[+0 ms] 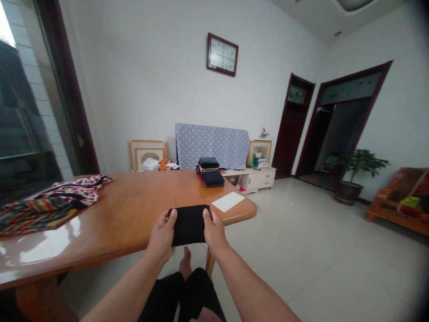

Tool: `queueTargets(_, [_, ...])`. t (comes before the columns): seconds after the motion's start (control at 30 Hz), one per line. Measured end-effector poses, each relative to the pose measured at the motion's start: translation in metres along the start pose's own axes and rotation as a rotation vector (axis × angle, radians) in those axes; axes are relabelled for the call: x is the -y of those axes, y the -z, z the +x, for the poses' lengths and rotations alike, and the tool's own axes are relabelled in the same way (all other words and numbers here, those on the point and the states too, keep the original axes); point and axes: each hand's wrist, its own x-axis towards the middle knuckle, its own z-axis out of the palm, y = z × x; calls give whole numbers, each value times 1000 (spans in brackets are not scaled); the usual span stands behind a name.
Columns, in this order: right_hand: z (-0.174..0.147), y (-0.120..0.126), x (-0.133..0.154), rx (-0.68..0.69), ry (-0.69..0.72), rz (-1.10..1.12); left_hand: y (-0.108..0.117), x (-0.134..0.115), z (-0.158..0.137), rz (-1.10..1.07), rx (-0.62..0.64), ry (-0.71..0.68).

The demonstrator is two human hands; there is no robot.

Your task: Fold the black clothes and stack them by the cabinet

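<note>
A folded black garment (189,225), a flat rectangle, is held up at the near edge of the wooden table (140,197). My left hand (162,235) grips its left side, thumb on top and the other fingers behind. On the opposite side my right hand (214,229) pinches it in the same way. Beyond it stands a stack of folded dark clothes (211,172), and a white sheet (228,201) lies to the right near the table's corner. What kind of garment I hold does not show.
Loose patterned clothes (60,201) lie heaped on the table's left end. Against the wall stand a low white cabinet (258,179) and a cloth-covered panel (214,143). A potted plant (357,170) and wooden seat (398,197) are at right.
</note>
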Motion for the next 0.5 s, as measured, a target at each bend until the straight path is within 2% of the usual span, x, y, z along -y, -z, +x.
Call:
queueTargets(0.07, [6, 0, -10, -98, -4, -13, -4, 8, 8, 33, 2, 12])
queueTargets(0.13, [14, 0, -20, -136, -12, -39, -8, 15, 16, 69, 10, 33])
queueTargets(0.3, [44, 7, -38, -151, -26, -112, -23, 22, 39, 103, 33, 115])
queueTargets(0.5, [89, 20, -55, -197, -88, -134, -45, 25, 74, 42, 85, 195])
